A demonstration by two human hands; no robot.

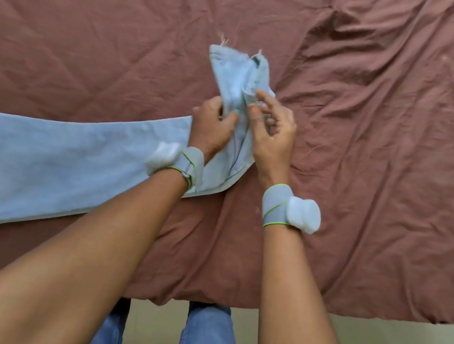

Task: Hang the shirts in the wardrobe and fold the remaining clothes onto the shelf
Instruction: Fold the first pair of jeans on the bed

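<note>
Left hand: fingers curled round the bunched leg end of the light blue jeans.
Right hand: just beside the left, fingertips pinching the same cloth, some fingers loose.
Jeans: flat on the pink bedsheet, long axis running left from the hands; frayed hem lifted beyond them.
Arms: both stretched forward, wrists close.

The jeans lie on the bed, stretching from its left edge toward the middle. Their leg end is lifted at the centre, between the left hand and right hand.
</note>
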